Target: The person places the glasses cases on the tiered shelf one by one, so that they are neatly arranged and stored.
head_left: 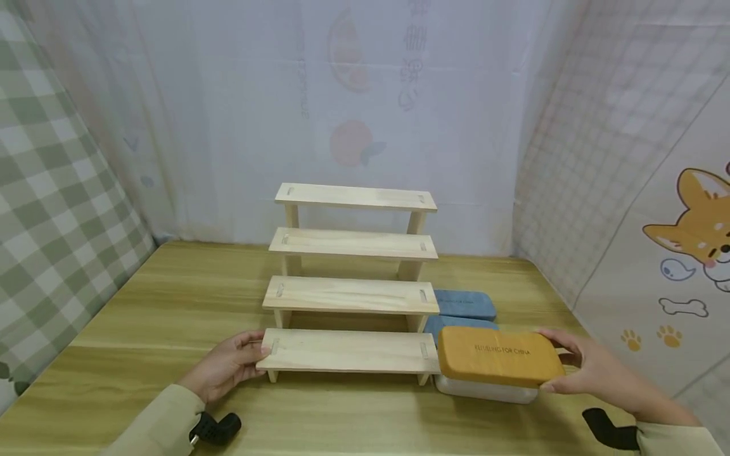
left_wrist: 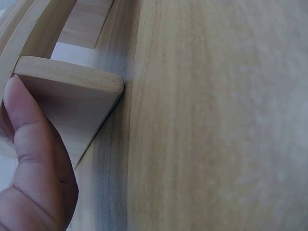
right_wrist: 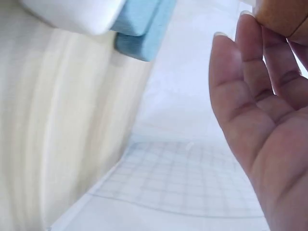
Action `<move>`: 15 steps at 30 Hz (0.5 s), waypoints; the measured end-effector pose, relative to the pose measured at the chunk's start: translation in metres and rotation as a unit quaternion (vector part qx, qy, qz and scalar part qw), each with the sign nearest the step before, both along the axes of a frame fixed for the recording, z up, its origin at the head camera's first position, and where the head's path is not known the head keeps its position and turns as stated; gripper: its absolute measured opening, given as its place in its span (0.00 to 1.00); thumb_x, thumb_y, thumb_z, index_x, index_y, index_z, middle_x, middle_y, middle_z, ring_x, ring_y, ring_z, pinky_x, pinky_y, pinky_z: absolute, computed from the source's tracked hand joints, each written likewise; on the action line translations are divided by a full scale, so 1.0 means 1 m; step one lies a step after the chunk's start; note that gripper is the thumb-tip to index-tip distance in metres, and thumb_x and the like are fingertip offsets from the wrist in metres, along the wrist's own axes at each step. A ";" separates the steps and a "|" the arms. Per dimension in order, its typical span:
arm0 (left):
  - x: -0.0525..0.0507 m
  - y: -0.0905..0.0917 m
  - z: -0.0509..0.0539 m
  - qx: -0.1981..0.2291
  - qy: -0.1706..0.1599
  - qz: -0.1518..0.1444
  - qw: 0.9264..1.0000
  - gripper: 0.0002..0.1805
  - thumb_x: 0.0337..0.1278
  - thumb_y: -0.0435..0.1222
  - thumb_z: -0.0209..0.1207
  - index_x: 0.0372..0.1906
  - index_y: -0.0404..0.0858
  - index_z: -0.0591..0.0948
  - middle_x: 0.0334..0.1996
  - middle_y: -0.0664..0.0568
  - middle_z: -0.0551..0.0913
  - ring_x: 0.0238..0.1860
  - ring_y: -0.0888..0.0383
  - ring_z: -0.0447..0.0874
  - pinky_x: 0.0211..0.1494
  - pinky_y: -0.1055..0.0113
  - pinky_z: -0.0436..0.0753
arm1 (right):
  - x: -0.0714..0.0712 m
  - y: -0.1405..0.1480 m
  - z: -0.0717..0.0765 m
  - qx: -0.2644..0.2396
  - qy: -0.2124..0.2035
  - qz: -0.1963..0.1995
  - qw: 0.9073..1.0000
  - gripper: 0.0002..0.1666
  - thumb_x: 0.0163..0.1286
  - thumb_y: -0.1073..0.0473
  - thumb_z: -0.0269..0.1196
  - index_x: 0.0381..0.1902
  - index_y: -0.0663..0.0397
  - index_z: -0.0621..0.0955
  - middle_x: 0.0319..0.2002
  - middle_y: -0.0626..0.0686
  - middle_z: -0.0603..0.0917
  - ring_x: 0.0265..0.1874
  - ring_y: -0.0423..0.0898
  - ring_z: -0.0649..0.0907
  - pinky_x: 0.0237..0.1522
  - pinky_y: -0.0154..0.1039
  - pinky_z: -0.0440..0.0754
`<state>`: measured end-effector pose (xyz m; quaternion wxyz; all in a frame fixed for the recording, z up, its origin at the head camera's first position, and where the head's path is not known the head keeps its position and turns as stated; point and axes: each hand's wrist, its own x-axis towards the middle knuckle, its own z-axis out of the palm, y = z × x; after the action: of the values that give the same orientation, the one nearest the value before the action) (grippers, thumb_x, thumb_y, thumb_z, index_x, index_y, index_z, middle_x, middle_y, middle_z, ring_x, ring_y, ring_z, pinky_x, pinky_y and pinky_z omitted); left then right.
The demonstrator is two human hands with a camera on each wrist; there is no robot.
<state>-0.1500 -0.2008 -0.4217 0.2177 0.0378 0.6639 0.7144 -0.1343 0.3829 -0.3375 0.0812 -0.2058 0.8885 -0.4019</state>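
A stepped wooden display stand (head_left: 350, 294) with several tiers occupies the middle of the table. My left hand (head_left: 230, 366) grips the left end of its lowest shelf; the left wrist view shows the thumb (left_wrist: 30, 120) against the wood beside a leg. My right hand (head_left: 595, 373) holds an orange glasses case (head_left: 502, 358), printed with dark letters, by its right end. That case is beside the lowest shelf's right end, above a white case (head_left: 487, 389). Whether the two touch is unclear. In the right wrist view, fingertips meet the orange case (right_wrist: 283, 17).
Two blue cases lie behind the orange one: a farther case (head_left: 466, 305) and a nearer case (head_left: 456, 324), partly hidden. The wood-grain table (head_left: 188, 278) is bordered by a green checked cloth (head_left: 51, 171), a pale back curtain (head_left: 239, 126) and a right-hand curtain with a cartoon dog.
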 end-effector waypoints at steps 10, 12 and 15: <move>-0.001 -0.001 0.001 0.006 0.009 -0.009 1.000 0.41 0.69 0.35 0.54 0.70 0.17 0.44 0.46 0.49 0.77 0.41 0.61 0.79 0.42 0.68 0.80 | -0.024 -0.030 0.038 0.046 0.016 -0.041 0.998 0.51 0.54 0.64 0.73 0.69 0.76 0.58 0.57 0.72 0.72 0.41 0.27 0.79 0.32 0.37 0.83; 0.000 -0.001 0.001 0.007 0.006 -0.007 1.000 0.41 0.68 0.35 0.54 0.69 0.17 0.44 0.46 0.49 0.77 0.41 0.61 0.79 0.42 0.68 0.80 | -0.029 -0.035 0.045 0.045 0.009 -0.048 0.998 0.52 0.54 0.64 0.73 0.70 0.75 0.58 0.58 0.73 0.72 0.41 0.27 0.78 0.33 0.37 0.83; 0.000 0.000 0.002 0.007 0.005 -0.003 1.000 0.40 0.68 0.34 0.55 0.69 0.17 0.45 0.46 0.48 0.77 0.41 0.60 0.80 0.42 0.68 0.80 | -0.038 -0.042 0.055 0.045 0.008 -0.044 0.998 0.52 0.55 0.63 0.73 0.70 0.73 0.58 0.58 0.72 0.72 0.42 0.27 0.78 0.34 0.38 0.83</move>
<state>-0.1504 -0.2008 -0.4201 0.2165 0.0449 0.6599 0.7181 -0.1724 0.3405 -0.2829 0.0651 -0.1658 0.9146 -0.3630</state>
